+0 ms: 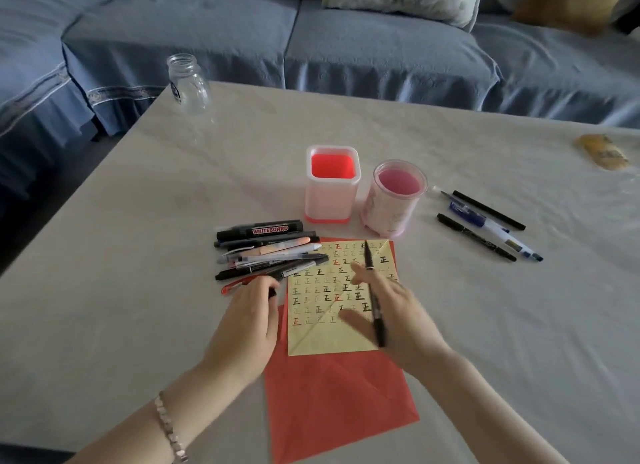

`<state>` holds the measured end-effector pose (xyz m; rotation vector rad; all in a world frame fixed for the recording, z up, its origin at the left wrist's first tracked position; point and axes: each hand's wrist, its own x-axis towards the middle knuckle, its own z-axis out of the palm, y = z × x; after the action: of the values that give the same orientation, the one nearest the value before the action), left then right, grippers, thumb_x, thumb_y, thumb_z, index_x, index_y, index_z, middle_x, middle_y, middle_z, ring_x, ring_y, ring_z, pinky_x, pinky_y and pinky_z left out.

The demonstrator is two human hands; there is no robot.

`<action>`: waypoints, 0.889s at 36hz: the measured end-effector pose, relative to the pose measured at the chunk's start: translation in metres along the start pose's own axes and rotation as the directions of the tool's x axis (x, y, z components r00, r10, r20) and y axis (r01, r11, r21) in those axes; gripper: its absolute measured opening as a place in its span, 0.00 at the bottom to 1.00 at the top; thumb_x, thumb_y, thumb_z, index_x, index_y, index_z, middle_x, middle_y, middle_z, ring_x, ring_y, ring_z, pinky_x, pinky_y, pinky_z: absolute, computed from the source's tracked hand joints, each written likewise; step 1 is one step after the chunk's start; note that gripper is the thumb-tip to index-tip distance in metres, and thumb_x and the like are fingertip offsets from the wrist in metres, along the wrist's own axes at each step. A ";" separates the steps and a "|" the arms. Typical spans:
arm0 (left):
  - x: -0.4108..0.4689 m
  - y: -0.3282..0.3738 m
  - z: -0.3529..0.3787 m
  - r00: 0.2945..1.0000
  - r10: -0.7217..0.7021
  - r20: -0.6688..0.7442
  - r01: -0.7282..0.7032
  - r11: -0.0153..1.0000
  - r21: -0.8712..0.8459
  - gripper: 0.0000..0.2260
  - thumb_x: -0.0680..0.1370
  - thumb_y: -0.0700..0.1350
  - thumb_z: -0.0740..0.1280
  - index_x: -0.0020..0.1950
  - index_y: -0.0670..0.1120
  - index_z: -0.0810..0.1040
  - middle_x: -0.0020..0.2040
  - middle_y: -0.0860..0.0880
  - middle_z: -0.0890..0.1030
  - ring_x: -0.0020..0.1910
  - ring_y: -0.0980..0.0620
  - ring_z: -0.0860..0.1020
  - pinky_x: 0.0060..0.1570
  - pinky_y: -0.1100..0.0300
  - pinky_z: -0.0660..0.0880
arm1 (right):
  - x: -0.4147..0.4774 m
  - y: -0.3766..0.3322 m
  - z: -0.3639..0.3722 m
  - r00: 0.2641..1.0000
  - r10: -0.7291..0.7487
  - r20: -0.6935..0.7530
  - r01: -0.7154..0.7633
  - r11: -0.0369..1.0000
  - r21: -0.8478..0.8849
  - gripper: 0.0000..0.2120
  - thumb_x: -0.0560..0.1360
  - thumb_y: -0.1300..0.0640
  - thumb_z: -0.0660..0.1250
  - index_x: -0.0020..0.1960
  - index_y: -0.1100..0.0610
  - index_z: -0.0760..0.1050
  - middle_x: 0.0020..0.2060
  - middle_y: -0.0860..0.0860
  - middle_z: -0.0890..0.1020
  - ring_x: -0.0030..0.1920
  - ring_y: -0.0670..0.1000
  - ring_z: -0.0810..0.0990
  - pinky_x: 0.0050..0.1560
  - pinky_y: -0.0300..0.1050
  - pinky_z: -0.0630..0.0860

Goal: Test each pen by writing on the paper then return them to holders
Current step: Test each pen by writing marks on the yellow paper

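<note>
A yellow practice sheet [322, 339] with rows of written characters lies on a red paper [332, 401]. My right hand [398, 318] hovers over the sheet and holds a slim black pen [373, 290], its thin tip pointing away toward the sheet's far edge. My left hand [249, 318] rests at the sheet's left edge, fingers curled round a small black piece [273, 293] that looks like a pen cap. Beside it lies a pile of several pens [266, 252], including a whiteboard marker and a red pen [235, 285]. A square pink holder [332, 200] and a round pink holder [391, 210] stand behind the sheet, with no pens showing in them.
Three pens [485, 221] lie to the right of the round holder. A glass jar [188, 82] stands at the table's far left corner, and a yellowish object [602, 151] lies near the right edge. A blue sofa [346, 40] runs behind the table.
</note>
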<state>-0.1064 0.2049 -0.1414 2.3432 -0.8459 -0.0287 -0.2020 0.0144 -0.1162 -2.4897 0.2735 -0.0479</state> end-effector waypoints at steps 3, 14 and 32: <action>-0.006 -0.014 0.011 0.998 0.067 -0.022 -0.065 0.996 0.065 0.12 0.72 0.31 0.67 0.52 0.42 0.72 0.45 0.46 0.76 0.46 0.50 0.74 0.44 0.61 0.73 | 0.013 -0.001 0.021 0.991 -0.030 0.129 0.053 0.982 -0.180 0.44 0.63 0.26 0.49 0.70 0.51 0.60 0.74 0.43 0.53 0.72 0.40 0.42 0.69 0.39 0.35; -0.003 -0.020 0.024 0.985 0.171 -0.024 -0.165 0.972 0.168 0.10 0.70 0.34 0.71 0.50 0.41 0.78 0.45 0.47 0.75 0.43 0.48 0.77 0.44 0.55 0.76 | -0.004 0.024 0.031 0.998 0.002 0.069 0.020 0.948 -0.319 0.47 0.61 0.23 0.47 0.71 0.51 0.59 0.75 0.44 0.51 0.69 0.39 0.38 0.70 0.39 0.32; -0.008 -0.007 0.044 0.817 0.523 0.245 -0.556 0.826 0.092 0.15 0.77 0.48 0.58 0.60 0.47 0.77 0.65 0.46 0.75 0.65 0.48 0.70 0.67 0.51 0.63 | -0.011 0.056 0.009 0.916 -0.121 -0.382 0.104 0.992 -0.065 0.22 0.75 0.42 0.59 0.50 0.60 0.78 0.50 0.51 0.81 0.62 0.47 0.71 0.64 0.42 0.67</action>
<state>-0.1182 0.1887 -0.1822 2.1772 -1.6567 0.0353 -0.2221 -0.0221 -0.1568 -2.5214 0.2951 -0.5916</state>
